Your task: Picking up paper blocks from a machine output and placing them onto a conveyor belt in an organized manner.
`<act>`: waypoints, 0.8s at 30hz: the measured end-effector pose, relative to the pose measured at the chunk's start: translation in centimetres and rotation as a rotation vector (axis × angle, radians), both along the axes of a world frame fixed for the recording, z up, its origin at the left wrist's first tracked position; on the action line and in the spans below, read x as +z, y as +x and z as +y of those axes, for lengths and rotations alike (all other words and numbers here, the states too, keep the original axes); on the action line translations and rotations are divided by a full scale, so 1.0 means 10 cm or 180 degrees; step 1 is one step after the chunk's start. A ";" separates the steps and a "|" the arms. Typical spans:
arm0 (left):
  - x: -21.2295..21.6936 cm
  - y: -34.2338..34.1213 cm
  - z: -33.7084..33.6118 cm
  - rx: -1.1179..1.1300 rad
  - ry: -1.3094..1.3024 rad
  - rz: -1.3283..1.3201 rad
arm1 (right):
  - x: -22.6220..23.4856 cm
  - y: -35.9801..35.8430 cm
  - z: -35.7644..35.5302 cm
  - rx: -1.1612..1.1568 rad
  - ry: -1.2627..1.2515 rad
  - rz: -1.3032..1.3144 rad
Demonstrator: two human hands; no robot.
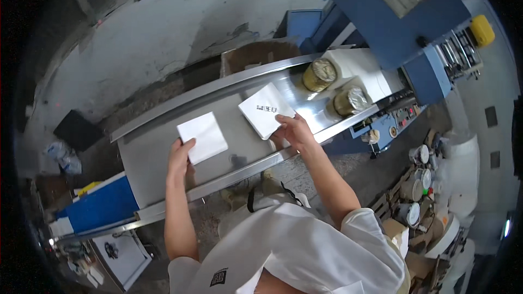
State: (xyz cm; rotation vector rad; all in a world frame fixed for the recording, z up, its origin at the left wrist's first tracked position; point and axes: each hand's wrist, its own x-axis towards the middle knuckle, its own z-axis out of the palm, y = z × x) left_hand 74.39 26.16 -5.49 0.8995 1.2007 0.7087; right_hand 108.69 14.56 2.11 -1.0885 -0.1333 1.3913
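My left hand [180, 158] grips the left edge of a plain white square paper stack [204, 139], with the thumb on top. My right hand [296, 132] pinches the near right corner of another white square paper stack [263, 106], which bears small black print. Both stacks are over a long metal table [158, 149] with raised edges, a short gap between them. Beyond my right hand, two yellowish cylinders with shiny tops [320, 74] stand on the table beside a long white stack of paper [359, 68]. My fingers under both stacks are hidden.
A blue machine [389, 22] rises at the table's right end, with a control panel [406, 122] below. At the left end lies a blue belt [103, 204]. Behind the table stands a cardboard box [231, 62]. Buckets [411, 190] and boxes crowd the floor at right.
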 end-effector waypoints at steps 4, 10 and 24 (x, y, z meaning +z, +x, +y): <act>0.16 -0.15 0.04 -0.0186 0.0405 0.0272 | -0.22 0.14 -0.02 -0.0127 0.0126 -0.0150; 0.01 -0.32 0.04 0.0044 0.0510 0.0433 | -0.32 0.50 -0.07 -0.0049 0.0245 0.0057; 0.95 1.97 -0.57 0.0109 0.1557 0.2046 | -0.23 1.10 -0.05 0.0391 0.0575 -0.1477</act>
